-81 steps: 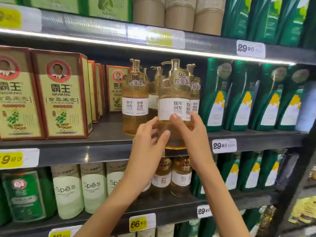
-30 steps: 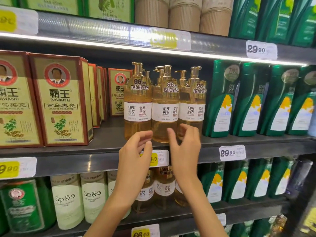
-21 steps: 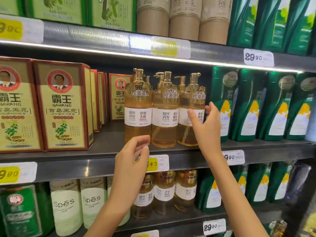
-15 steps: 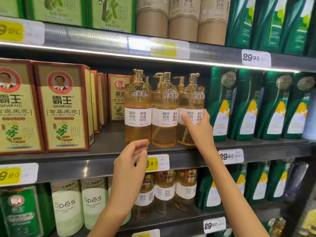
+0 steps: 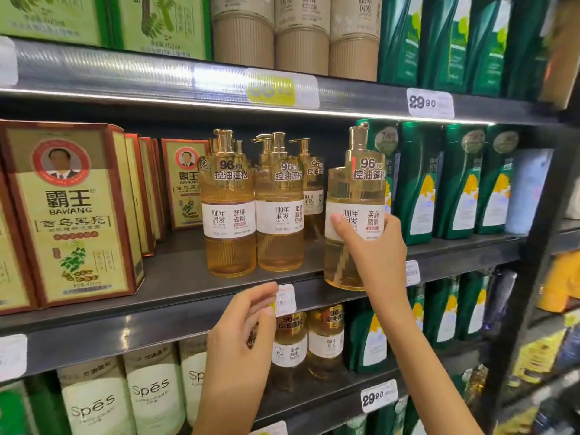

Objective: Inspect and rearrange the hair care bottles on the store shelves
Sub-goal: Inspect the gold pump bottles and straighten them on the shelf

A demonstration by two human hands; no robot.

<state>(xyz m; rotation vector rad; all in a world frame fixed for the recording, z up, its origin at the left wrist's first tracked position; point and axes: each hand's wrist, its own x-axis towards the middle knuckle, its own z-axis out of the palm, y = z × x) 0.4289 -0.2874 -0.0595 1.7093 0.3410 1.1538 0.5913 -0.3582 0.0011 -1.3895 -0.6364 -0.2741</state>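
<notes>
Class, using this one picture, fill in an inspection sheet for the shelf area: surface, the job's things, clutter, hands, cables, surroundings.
Surface: dark middle shelf, with a light strip under the shelf above.
Job's things: held amber pump bottle is off the shelf, in front of its edge; standing amber bottles are upright at the front, with more behind.
Clutter: nothing seen.
Grippers: right hand grips the held bottle around its label; left hand holds nothing, with fingers loosely curled near a price tag.
Cables: nothing seen.
Surroundings: Bawang boxes to the left, green bottles to the right, Spes bottles below.
</notes>
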